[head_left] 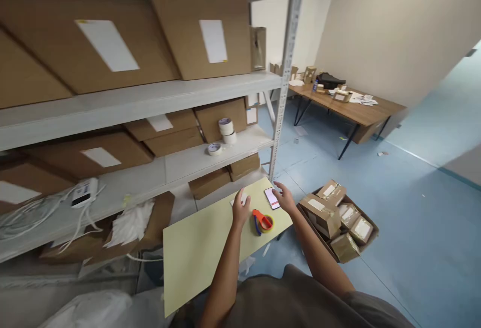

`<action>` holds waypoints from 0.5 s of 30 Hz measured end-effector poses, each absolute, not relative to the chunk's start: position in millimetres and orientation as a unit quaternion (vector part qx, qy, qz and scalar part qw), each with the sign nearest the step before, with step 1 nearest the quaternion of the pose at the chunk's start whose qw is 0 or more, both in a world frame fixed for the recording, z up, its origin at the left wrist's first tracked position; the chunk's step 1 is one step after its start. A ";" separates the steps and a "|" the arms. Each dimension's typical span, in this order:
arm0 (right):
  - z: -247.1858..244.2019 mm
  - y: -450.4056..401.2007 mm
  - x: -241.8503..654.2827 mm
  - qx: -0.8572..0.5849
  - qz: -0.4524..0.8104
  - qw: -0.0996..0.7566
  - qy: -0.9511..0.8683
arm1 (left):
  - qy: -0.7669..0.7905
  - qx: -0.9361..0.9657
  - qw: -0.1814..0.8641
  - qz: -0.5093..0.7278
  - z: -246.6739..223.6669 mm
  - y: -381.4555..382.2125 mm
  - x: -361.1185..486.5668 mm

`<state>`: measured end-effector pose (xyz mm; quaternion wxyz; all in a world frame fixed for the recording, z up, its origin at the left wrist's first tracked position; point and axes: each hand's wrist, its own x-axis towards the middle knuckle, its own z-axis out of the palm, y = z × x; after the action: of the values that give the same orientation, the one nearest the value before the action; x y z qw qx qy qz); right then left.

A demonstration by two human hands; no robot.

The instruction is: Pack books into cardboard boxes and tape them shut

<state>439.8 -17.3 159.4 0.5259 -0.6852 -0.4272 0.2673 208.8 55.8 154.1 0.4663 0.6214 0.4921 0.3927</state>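
Note:
My left hand (240, 210) is over the pale yellow table, fingers apart and thumb out. Partly behind its fingers lies a small white item (244, 199), perhaps paper; I cannot tell whether the hand touches it. My right hand (284, 199) is open at the right edge of a phone (271, 199) with a lit screen, lying on the table; contact is unclear. Between my forearms sits an orange tape dispenser (259, 215) with a blue handle and a yellow-rimmed roll of tape (271, 224).
Left and ahead, a metal shelf (150, 98) bears large cardboard boxes (210, 42) and white tape rolls (226, 126). A carton (371, 243) of small taped boxes (322, 213) stands on the floor at right. Farther back is a cluttered wooden table (376, 110).

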 end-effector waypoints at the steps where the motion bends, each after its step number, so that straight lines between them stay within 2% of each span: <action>1: 161.8 -9.3 417.7 -0.681 0.269 0.518 -0.443 | 0.498 0.617 0.457 0.403 154.6 59.1 185.5; 8: 162.8 18.9 296.2 -0.666 0.267 0.484 -0.500 | 0.505 0.613 0.436 0.423 135.2 68.1 54.6; 15: 136.9 -5.6 277.2 -0.716 0.233 0.403 -0.521 | 0.518 0.641 0.448 0.347 97.2 49.2 25.2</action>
<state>277.2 -5.6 136.9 0.4030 -0.7156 -0.5209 0.2328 25.2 49.2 97.2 0.4480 0.6413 0.5176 0.3465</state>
